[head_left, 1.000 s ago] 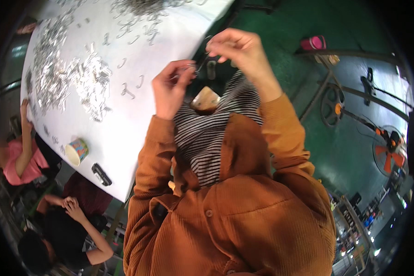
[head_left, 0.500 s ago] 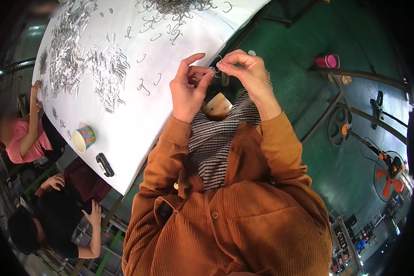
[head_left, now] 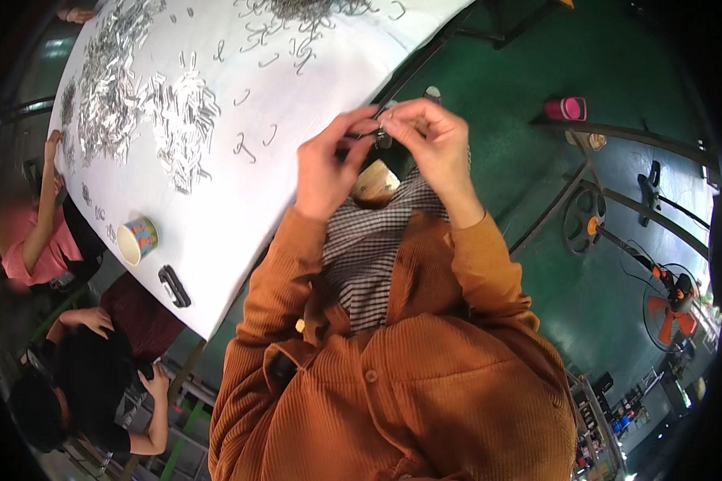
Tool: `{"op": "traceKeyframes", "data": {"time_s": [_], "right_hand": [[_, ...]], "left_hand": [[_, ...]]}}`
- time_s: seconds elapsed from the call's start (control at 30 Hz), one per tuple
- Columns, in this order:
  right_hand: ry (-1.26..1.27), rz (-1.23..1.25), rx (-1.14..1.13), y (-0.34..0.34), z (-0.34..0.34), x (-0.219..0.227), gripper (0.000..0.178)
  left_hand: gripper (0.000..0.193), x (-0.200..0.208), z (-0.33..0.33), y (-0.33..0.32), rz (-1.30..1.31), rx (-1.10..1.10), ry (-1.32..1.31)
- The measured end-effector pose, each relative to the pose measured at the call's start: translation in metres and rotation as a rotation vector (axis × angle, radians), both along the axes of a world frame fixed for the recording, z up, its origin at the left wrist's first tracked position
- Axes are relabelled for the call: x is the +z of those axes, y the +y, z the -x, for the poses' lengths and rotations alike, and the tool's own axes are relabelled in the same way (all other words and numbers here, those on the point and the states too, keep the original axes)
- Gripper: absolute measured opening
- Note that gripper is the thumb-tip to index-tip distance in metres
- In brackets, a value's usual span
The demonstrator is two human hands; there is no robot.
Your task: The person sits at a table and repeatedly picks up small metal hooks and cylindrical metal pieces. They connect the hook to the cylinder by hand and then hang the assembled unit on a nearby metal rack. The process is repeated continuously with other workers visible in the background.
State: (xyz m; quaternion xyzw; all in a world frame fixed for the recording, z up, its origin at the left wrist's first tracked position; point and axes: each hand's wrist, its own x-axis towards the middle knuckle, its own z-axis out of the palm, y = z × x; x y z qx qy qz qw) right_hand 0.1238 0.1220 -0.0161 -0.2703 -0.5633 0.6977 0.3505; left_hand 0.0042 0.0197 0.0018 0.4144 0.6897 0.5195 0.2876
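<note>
Above my lap, beside the white table's edge (head_left: 241,240), my two hands meet fingertip to fingertip. My right hand (head_left: 440,148) pinches a thin wire hook (head_left: 383,125) between thumb and forefinger; only a sliver of it shows. My left hand (head_left: 326,170) is closed, its fingers curled against the right fingertips and slightly blurred. What the left fingers grip is hidden. On the table to the left lie loose wire hooks (head_left: 243,148) and a heap of small silvery metal strips (head_left: 186,128). A tangle of wire hooks (head_left: 305,16) sits at the far side.
A paper cup (head_left: 138,240) and a small black object (head_left: 174,286) lie near the table's close corner. Below my hands is a wooden block (head_left: 375,184). Co-workers sit at the left. A pink container (head_left: 565,109), metal bars and a fan (head_left: 672,313) stand right.
My left fingers have curled in and moved up against the right fingertips. The hook, visible as a curve before, is now mostly covered. The whole view has shifted slightly.
</note>
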Motion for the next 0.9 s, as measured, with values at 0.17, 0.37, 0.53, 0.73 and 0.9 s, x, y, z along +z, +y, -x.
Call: {"op": "traceKeyframes", "data": {"time_s": [0.17, 0.37, 0.53, 0.73, 0.9], "right_hand": [[-0.058, -0.184, -0.040, -0.003, -0.003, 0.006, 0.008], [-0.033, -0.192, -0.024, -0.005, -0.007, 0.016, 0.010], [-0.108, -0.367, -0.101, 0.021, -0.026, 0.046, 0.005], [0.111, -0.320, -0.152, 0.050, -0.067, 0.126, 0.005], [0.140, -0.468, -0.236, 0.066, -0.153, 0.236, 0.016]], "left_hand": [[0.024, -0.004, 0.049, -0.049, 0.096, 0.231, 0.094], [0.021, -0.014, 0.124, -0.126, 0.162, 0.600, 0.247], [0.015, -0.008, 0.137, -0.096, 0.140, 0.548, 0.268], [0.020, -0.016, 0.097, 0.018, -0.102, 0.137, 0.295], [0.023, -0.032, 0.049, 0.097, -0.221, -0.204, 0.556]]}}
